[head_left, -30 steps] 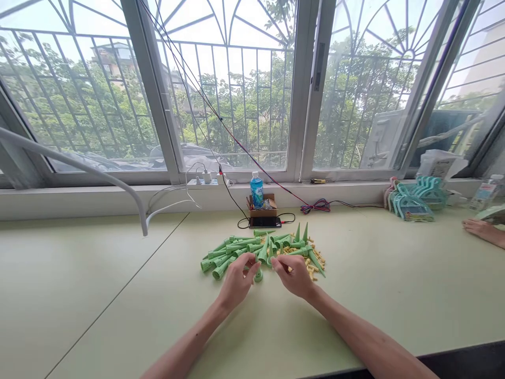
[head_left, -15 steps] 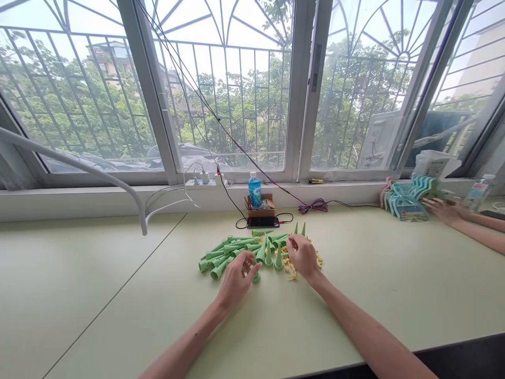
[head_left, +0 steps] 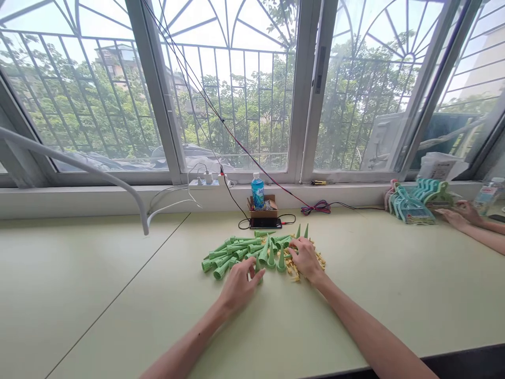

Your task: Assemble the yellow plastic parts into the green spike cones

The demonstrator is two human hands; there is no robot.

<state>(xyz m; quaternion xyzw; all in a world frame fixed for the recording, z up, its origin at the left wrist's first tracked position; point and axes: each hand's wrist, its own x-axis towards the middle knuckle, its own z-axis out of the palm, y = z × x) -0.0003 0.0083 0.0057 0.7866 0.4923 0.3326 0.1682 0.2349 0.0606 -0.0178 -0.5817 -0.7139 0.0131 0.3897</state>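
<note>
My left hand [head_left: 240,281] is curled round an upright green plastic cone spike [head_left: 258,266], with thumb and fingers at its sides. Beside it lies a pile of green cone spikes [head_left: 232,250], most on their sides with ribbed collars. A few others stand point up, among them one green spike [head_left: 281,260] between my hands. My right hand [head_left: 307,259] is over a heap of small yellow plastic pieces [head_left: 294,273], fingers bent and closed together. Whatever is between those fingertips is hidden.
Behind the pile lies a phone [head_left: 265,223] on a cable, before a small cardboard box [head_left: 264,213] and blue bottle [head_left: 258,192]. A cable bundle [head_left: 315,207] lies to the right. Farther right, another person's hands [head_left: 457,216] are by several hangers [head_left: 412,205]. A white pipe [head_left: 118,179] juts in at left.
The view has shifted slightly. My left thumb has come over against the upright green cone spike. My right hand stays over the yellow pieces. The other person's hands have moved slightly apart.
</note>
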